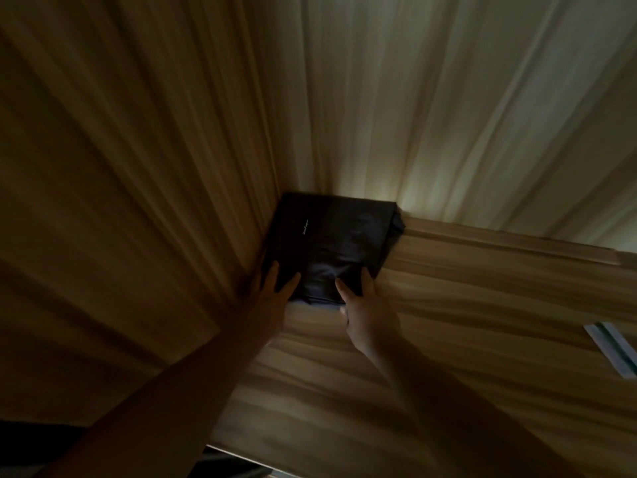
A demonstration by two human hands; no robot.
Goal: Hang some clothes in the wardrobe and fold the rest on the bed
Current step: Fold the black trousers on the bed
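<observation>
Sitting in the pale wooden shelf's (pixel 448 305) corner, the folded black fabric garment (pixel 331 236) looks soft and light. Left hand (pixel 275 288) lies flat on it, fingers spread; right hand (pixel 365 305), dimly lit, seemingly pinches its near edge. Best scooped from beneath.

Folded dark garment (pixel 331 236) on wooden shelf (pixel 448 322)

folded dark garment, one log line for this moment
folded dark garment | lies in shelf corner | left hand flat on it | right hand at near edge, grip unclear
</observation>
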